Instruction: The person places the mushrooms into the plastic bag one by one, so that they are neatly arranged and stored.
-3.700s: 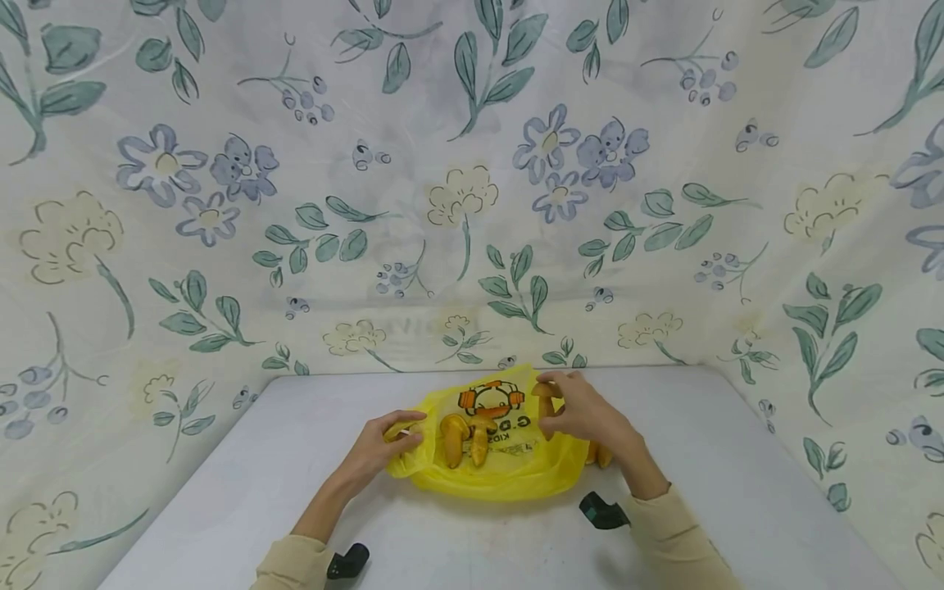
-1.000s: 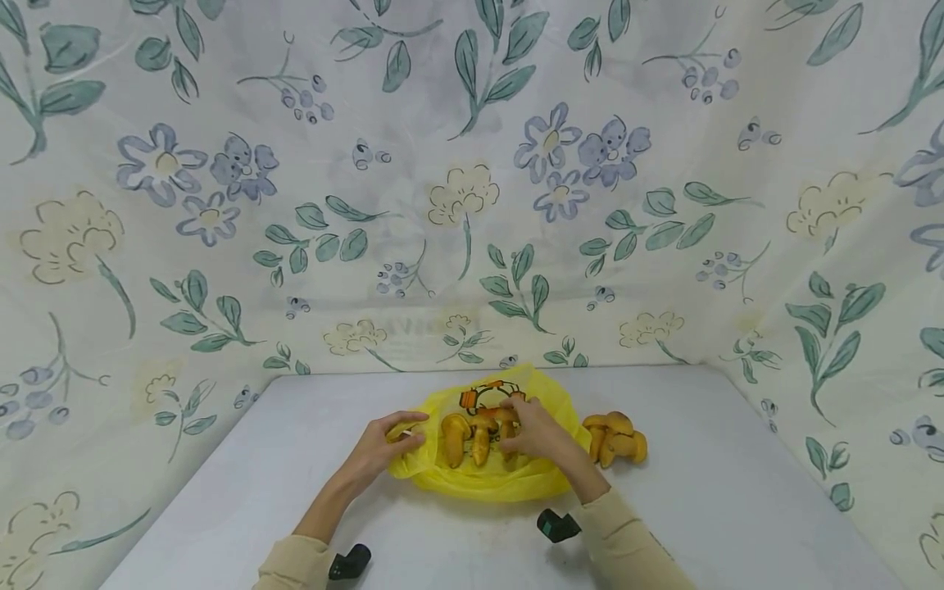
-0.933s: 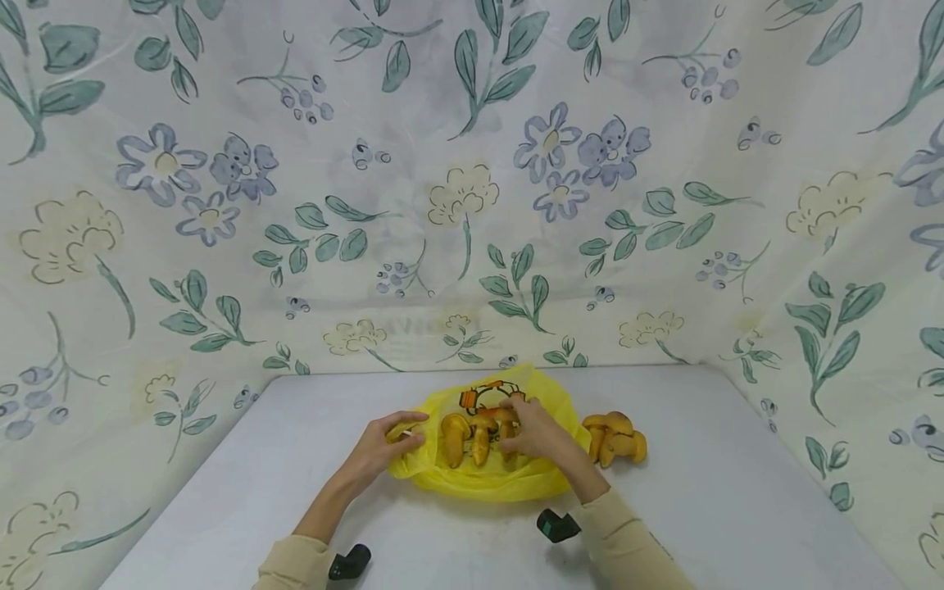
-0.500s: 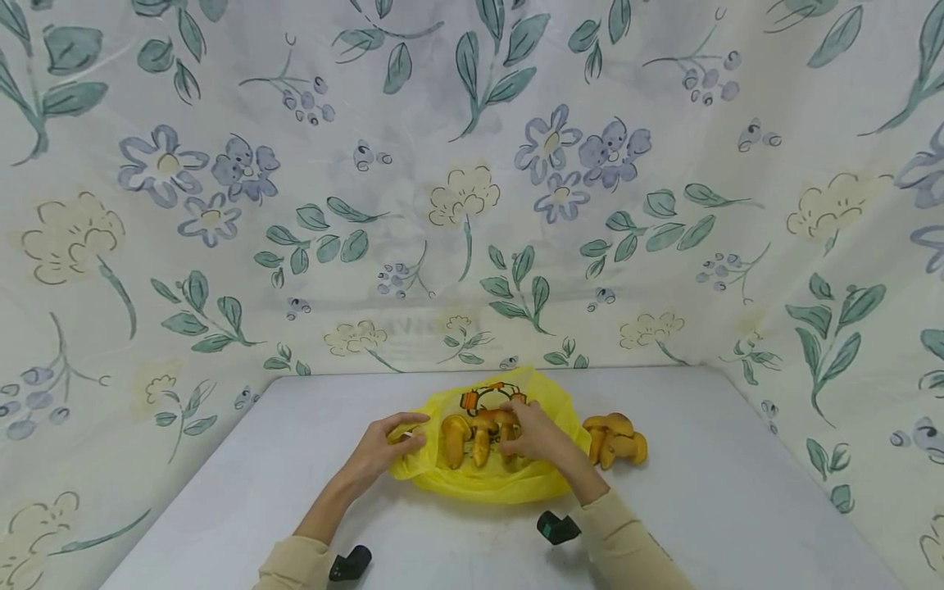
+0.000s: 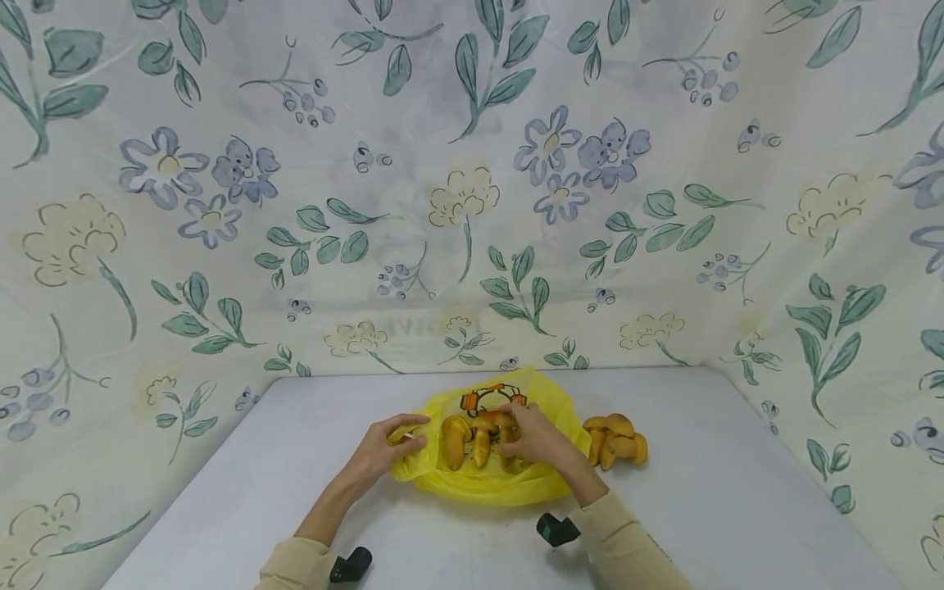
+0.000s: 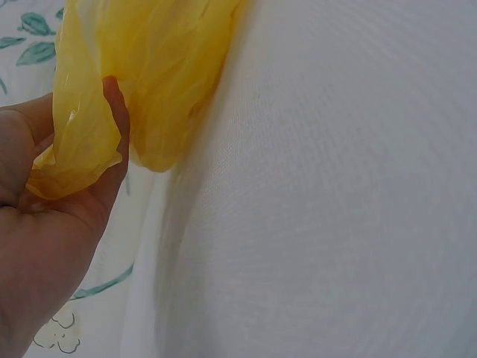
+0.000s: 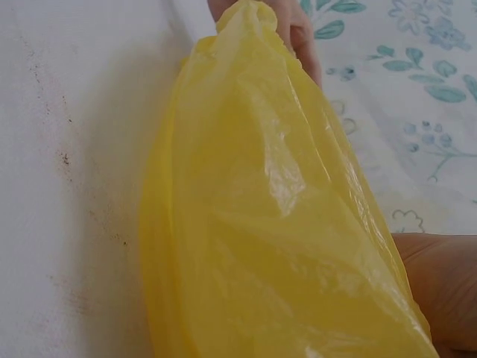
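Observation:
A yellow plastic bag lies spread on the table, its cartoon print facing up. My left hand grips the bag's left edge; in the left wrist view the yellow film is tucked between thumb and fingers. Two brown-yellow mushrooms lie side by side on the bag's printed part, caps toward the far side. Just right of them, my right hand has thumb and fingers around a third mushroom, partly covered by the fingers. The right wrist view is mostly filled by the bag, which hides those fingers.
Several more mushrooms sit in a cluster on the white table, right of the bag. Black wrist devices are near both sleeves. A floral cloth stands behind and at the sides.
Since the oldest frame, my right hand has carried the third mushroom left and set it beside the other two, uncovering the cluster at right. Over the last second hardly anything moves.

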The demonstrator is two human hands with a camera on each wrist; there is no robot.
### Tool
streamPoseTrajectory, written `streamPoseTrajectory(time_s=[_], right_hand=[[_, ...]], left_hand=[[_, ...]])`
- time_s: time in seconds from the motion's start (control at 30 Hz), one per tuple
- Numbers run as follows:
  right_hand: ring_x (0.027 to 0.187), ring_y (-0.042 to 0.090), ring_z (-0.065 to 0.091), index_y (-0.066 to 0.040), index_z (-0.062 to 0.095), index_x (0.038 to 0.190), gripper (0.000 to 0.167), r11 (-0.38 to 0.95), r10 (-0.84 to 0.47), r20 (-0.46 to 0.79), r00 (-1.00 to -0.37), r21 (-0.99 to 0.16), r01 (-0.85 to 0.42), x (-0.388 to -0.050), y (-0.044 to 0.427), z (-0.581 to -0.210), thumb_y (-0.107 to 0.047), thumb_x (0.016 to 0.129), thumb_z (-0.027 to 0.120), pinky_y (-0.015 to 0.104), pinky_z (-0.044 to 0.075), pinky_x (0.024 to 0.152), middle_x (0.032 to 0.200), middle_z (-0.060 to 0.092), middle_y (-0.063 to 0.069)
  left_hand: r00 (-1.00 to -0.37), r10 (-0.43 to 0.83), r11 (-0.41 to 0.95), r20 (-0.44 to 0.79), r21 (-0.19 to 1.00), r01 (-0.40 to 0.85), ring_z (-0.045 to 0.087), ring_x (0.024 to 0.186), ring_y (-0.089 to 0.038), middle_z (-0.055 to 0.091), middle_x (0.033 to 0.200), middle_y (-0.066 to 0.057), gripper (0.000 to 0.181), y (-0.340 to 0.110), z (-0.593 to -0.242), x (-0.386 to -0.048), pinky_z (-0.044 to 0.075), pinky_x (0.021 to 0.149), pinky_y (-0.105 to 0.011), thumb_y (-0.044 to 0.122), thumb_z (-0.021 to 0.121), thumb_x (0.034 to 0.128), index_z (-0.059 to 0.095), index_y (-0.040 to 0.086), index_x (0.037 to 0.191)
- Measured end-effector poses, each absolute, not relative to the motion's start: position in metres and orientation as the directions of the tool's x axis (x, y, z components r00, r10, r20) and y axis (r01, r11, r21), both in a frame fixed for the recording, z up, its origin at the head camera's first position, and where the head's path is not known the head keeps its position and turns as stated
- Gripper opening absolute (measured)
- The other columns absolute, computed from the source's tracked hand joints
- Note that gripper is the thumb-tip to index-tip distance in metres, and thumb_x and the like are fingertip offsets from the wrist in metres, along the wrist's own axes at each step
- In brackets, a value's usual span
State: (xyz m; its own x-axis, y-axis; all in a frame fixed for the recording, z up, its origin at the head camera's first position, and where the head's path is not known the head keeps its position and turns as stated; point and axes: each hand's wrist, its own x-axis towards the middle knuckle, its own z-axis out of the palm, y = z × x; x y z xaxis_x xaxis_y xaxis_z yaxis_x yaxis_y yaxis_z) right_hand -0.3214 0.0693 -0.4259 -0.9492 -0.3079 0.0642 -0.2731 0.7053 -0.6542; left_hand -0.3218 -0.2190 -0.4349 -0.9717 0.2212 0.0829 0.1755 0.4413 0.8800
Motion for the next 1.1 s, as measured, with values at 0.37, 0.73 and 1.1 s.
streamPoseTrajectory(time_s=[0.37, 0.73, 1.1], right_hand=[[0.121, 0.032, 0.051, -0.007, 0.05, 0.137, 0.06, 0.701, -0.309, 0.048, -0.95, -0.663, -0.261, -0.3206, 0.0699, -0.4252, -0.02, 0.084, 0.078, 0.05, 0.047, 0.101, 0.136, 0.048, 0.024], [0.107, 0.027, 0.053, -0.006, 0.051, 0.137, 0.06, 0.699, -0.31, 0.026, -0.95, -0.672, -0.247, -0.3172, 0.0711, -0.4205, -0.021, 0.085, 0.078, 0.046, 0.051, 0.094, 0.132, 0.048, 0.024], [0.111, 0.027, 0.051, -0.008, 0.051, 0.135, 0.058, 0.701, -0.323, 0.036, -0.946, -0.662, -0.265, -0.3191, 0.0731, -0.4168, -0.023, 0.086, 0.076, 0.049, 0.048, 0.099, 0.131, 0.05, 0.02]], left_hand=[[-0.972, 0.223, 0.44, 0.081, 0.881, 0.174, 0.036, 0.142, -0.036, 0.051, 0.146, -0.015, 0.039, -0.2191, -0.4349, -0.3224, 0.031, 0.116, -0.055, 0.022, 0.07, 0.0908, 0.063, 0.011, 0.128], [-0.974, 0.216, 0.443, 0.072, 0.881, 0.164, 0.036, 0.143, -0.036, 0.05, 0.147, -0.015, 0.039, -0.2187, -0.4366, -0.3233, 0.031, 0.117, -0.055, 0.022, 0.071, 0.0903, 0.064, 0.012, 0.127], [-0.971, 0.225, 0.445, 0.08, 0.878, 0.175, 0.037, 0.142, -0.035, 0.052, 0.146, -0.014, 0.039, -0.2186, -0.435, -0.3232, 0.033, 0.116, -0.053, 0.023, 0.071, 0.0902, 0.064, 0.012, 0.127]])
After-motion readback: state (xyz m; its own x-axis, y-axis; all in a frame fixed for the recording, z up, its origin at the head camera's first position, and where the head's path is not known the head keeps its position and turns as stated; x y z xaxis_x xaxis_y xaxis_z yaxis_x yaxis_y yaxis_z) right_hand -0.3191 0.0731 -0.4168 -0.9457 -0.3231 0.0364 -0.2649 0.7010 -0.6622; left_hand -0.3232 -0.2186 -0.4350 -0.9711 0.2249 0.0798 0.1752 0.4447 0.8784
